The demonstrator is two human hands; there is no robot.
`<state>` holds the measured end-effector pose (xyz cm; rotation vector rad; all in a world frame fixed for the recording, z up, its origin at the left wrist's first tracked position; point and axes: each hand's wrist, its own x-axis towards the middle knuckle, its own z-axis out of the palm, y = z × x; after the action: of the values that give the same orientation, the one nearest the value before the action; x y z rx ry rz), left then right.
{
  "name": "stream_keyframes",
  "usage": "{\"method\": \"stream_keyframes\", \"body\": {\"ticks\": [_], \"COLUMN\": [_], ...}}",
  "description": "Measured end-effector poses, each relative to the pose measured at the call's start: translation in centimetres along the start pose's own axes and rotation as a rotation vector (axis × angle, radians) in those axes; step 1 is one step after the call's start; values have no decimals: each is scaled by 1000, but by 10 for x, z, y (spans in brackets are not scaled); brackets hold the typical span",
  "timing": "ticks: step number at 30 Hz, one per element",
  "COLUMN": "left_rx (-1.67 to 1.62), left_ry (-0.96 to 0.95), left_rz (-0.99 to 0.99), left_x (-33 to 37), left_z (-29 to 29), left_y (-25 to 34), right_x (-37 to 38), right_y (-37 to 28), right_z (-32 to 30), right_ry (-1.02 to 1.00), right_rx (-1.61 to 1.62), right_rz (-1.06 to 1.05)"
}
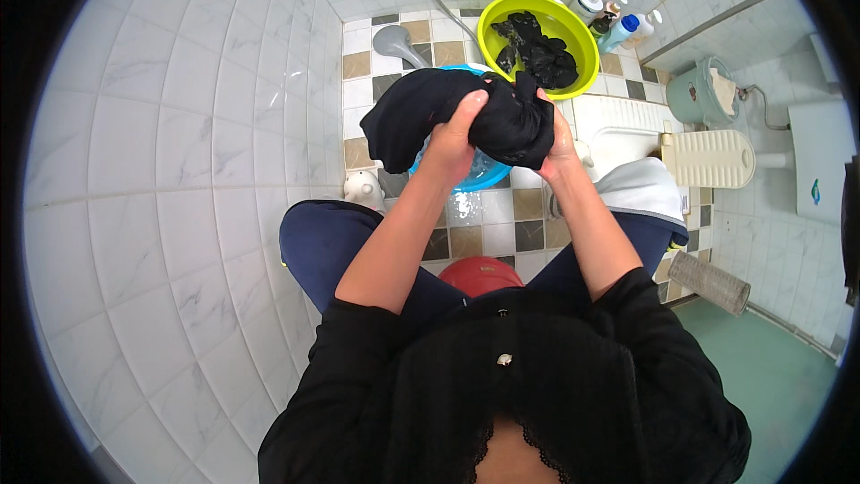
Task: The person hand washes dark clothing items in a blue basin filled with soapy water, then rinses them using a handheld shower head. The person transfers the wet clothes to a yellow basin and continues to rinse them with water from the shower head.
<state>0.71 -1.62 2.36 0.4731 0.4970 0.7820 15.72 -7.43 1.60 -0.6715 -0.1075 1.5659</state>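
Note:
A bunched black cloth garment (421, 112) is gripped in both of my hands above a blue basin (485, 181). My left hand (455, 136) is closed around its middle, thumb on top. My right hand (559, 139) holds the folded right end, its fingers partly hidden behind the fabric. The garment's kind cannot be made out. Under it, the basin shows water along its visible left and lower parts; the rest is covered. Beyond it, a yellow-green basin (587, 45) holds more wet black cloth (540, 52).
A grey shower head (399, 43) lies on the checkered tile floor. Several pump bottles (589, 4) stand by the far wall. To the right are a squat toilet (618, 133), a beige lidded seat (712, 159) and a waste bin (694, 94). A red stool (481, 276) is beneath me.

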Motion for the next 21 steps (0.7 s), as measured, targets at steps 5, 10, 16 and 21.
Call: {"method": "stream_keyframes", "body": {"ticks": [5, 10, 16, 21], "left_rx": [442, 838, 1110, 1121], "left_ry": [-170, -136, -161, -186], "left_rz": [135, 85, -63, -2], "left_x": [-17, -30, -37, -34], "left_z": [15, 25, 38, 27], "left_y": [13, 28, 46, 42], "right_x": [9, 15, 27, 53], "right_y": [-13, -30, -40, -35], "right_z": [0, 4, 15, -6], "right_ry": [16, 34, -13, -40], "right_rx": [-161, -479, -1020, -966], "right_rz": [230, 529, 724, 944]}}
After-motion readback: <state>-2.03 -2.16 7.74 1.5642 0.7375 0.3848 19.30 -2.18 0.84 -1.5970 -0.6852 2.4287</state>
